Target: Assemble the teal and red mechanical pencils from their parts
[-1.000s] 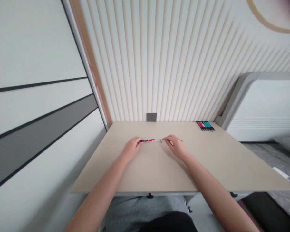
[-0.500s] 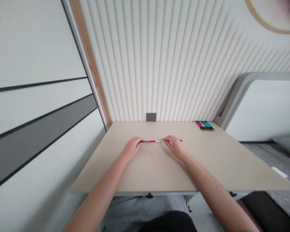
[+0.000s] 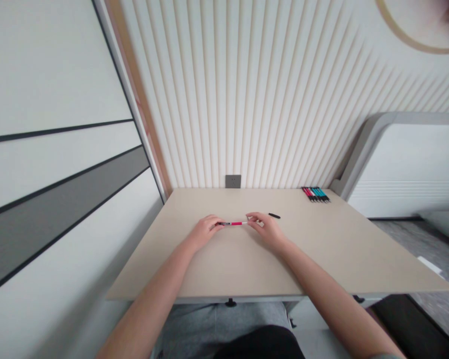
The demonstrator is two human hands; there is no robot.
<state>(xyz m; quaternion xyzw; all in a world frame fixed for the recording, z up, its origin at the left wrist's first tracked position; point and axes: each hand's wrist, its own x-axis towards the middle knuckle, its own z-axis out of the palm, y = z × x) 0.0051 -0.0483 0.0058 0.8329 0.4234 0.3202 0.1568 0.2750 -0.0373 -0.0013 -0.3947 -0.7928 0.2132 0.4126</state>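
A slim pen [image 3: 236, 224] with a black end, a pink-red middle and a thin white end lies level between my two hands above the table. My left hand [image 3: 205, 230] is closed on its black end, thumb and fingers pinched together. At the white end, the thumb and fingers of my right hand [image 3: 266, 230] are closed around the tip, which they partly hide. Just beyond my right hand, a short black tube-like piece [image 3: 274, 216] lies on the table, apart from the fingers.
Several pens [image 3: 316, 194] with pink-red, white and teal bodies and black ends lie in a row at the table's back right. The beige table [image 3: 164, 264] meets a ribbed wall with a grey socket [image 3: 233, 181]. A white cabinet [image 3: 71, 259] stands at the left.
My right fingers have shifted slightly left along the pen, leaving less of the white end showing. The pen sits slightly lower in view. The black piece now shows fully behind my right hand.
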